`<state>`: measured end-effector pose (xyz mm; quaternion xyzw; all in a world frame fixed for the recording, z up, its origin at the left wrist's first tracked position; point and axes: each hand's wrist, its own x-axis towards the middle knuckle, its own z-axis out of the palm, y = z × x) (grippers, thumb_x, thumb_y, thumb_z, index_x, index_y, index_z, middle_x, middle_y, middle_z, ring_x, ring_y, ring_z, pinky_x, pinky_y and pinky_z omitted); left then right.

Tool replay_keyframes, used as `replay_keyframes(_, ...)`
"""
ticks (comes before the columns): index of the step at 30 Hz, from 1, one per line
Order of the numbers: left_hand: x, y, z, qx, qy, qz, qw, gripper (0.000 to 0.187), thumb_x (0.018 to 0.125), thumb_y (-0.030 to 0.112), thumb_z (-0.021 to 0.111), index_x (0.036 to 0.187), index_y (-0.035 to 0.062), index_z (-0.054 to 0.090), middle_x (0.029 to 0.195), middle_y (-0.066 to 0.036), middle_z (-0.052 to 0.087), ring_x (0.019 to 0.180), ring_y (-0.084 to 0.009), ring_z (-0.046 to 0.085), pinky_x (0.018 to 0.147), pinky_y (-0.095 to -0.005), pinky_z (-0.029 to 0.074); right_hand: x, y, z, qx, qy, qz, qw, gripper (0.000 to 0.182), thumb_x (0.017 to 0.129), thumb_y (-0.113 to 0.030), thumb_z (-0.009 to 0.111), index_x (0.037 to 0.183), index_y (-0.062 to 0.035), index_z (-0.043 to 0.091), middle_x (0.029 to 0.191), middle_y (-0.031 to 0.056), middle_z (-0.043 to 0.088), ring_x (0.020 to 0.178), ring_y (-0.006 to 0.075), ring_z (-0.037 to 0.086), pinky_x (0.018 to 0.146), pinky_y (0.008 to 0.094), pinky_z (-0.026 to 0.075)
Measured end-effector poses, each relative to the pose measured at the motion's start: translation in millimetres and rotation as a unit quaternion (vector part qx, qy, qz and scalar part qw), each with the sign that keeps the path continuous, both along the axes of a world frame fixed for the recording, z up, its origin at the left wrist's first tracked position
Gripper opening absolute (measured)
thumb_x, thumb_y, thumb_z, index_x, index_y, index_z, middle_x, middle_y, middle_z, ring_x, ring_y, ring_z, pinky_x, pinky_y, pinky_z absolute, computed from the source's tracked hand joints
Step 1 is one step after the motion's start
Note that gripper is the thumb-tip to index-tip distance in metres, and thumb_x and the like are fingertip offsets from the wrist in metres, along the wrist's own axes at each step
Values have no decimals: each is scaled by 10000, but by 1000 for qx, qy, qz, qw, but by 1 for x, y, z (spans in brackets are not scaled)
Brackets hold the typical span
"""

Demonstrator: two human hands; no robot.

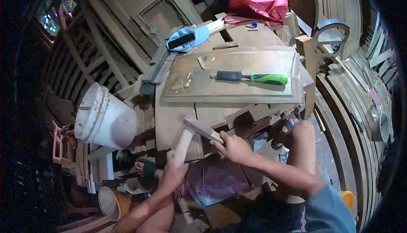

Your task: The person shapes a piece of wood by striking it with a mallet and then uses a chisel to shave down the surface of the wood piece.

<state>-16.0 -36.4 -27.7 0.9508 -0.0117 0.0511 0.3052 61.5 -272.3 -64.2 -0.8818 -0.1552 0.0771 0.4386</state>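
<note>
My left hand (174,174) is closed round the lower end of a pale, rounded wooden piece (183,146), which points up and slightly right. In my right hand (235,149) is the light wooden end of a flat, brownish-grey tool (199,128). The tool's far end meets or overlaps the top of the wooden piece; whether they are joined I cannot tell. Beyond both hands, a framed wooden panel (250,64) lies flat on the bench (167,118). A wide chisel with a green handle (269,79) rests on it, near wood chips (185,83) and a small stick (201,63).
A white bucket (116,125) stands left of the bench. Behind the panel are a blue cap (197,36) with a dark object on it and a pink bag (258,2). An upright post (310,76) is at the bench's right; stacked boards (339,101) lie beyond.
</note>
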Motion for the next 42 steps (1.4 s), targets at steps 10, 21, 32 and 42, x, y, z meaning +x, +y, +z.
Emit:
replay_keyframes(10,7,17,7,-37,154,-29,987,342,814,180,562,1078,-13,461,805,-187,575,651,-282,595,595,-393,469,-6,12,-5,-2,-77,-2,997,366,873,-422,522,903,-61,469,621,214,595,562,395,606,486,487,491)
replay_keyframes(21,11,15,11,-513,530,77,671,84,776,141,474,737,91,421,548,-37,427,316,-104,309,286,-253,262,-29,20,-20,21,-126,70,989,383,864,-431,537,934,-57,501,609,195,585,552,375,601,491,474,485)
replay_keyframes(32,1,19,-6,-487,615,67,616,40,739,79,503,764,76,471,532,12,387,350,-59,304,304,-221,223,-9,18,-16,-40,-58,47,996,419,858,-475,520,976,-74,531,664,206,606,646,406,608,586,476,495)
replay_keyframes(42,6,1,8,-422,603,103,669,310,907,310,545,692,108,452,427,71,289,306,-37,239,290,-197,176,0,20,-2,-43,-94,29,994,324,862,-385,559,974,-84,511,625,201,585,581,392,596,544,484,485)
